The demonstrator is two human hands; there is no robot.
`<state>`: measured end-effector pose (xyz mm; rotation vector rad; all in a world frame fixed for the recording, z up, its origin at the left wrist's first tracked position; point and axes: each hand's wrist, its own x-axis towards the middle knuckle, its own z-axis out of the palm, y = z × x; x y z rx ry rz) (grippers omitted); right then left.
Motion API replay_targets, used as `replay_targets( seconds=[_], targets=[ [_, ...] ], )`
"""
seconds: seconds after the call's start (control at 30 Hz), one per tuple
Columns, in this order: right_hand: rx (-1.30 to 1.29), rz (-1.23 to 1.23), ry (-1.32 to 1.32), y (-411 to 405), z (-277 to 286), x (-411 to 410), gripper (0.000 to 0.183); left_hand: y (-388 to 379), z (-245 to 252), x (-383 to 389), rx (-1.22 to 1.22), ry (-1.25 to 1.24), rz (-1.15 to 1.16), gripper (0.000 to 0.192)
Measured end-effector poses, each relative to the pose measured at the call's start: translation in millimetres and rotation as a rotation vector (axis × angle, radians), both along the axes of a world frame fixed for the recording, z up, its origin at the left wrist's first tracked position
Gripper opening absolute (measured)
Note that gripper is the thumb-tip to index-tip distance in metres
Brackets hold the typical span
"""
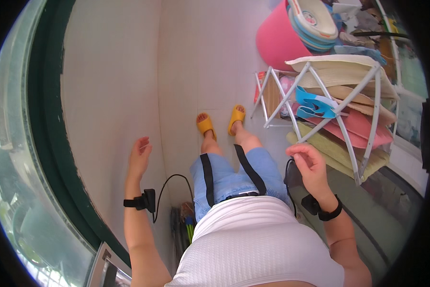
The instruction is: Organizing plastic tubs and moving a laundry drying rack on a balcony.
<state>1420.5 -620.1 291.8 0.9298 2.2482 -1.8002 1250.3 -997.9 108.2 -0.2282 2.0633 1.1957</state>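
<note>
My left hand is raised at the left, beside the white wall, with loosely curled fingers. It appears to hold nothing. On the other side, my right hand is half curled, its thumb near the fingers, and I see nothing in its grasp. Its fingertips lie close to the lower end of a white folding metal rack; whether they touch it I cannot tell. Folded cream, pink and green textiles are stacked in and behind the rack. A bright blue strap-like item hangs at its crossing bars.
A pink tub with stacked basins stands beyond the rack. A cardboard box sits behind its bars. Along the left runs a green-framed window. Long items lean by the wall near my left hip. Cables run from both wrist straps.
</note>
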Motion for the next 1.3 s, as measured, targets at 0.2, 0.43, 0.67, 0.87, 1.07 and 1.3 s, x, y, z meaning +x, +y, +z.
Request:
replay_targets(
  seconds=[0.2, 0.43, 0.67, 0.87, 1.07, 1.3],
  targets=[
    [0.242, -0.022, 0.088, -7.9, 21.8, 16.7, 0.013, 32.6, 12.1, -29.3, 0.076, 0.050, -0.116, 0.035],
    [0.351, -0.064, 0.150, -23.3, 38.8, 43.0, 0.013, 70.4, 36.8, -62.1, 0.195, 0.145, -0.225, 0.036],
    [0.359, -0.033, 0.144, -34.5, 35.9, 47.3, 0.013, 76.6, 30.3, -69.1, 0.232, 0.151, -0.273, 0.037],
    [0.345, 0.015, 0.137, -34.2, 39.5, 41.0, 0.013, 63.7, 32.3, -59.9, 0.241, 0.129, -0.256, 0.036],
    [0.394, 0.076, 0.173, -34.7, 48.0, 29.8, 0.013, 55.0, 30.6, -53.2, 0.185, 0.156, -0.229, 0.037],
    [0.382, 0.028, 0.163, -33.4, 45.4, 42.3, 0.013, 73.6, 28.2, -58.3, 0.243, 0.129, -0.258, 0.036]
  ],
)
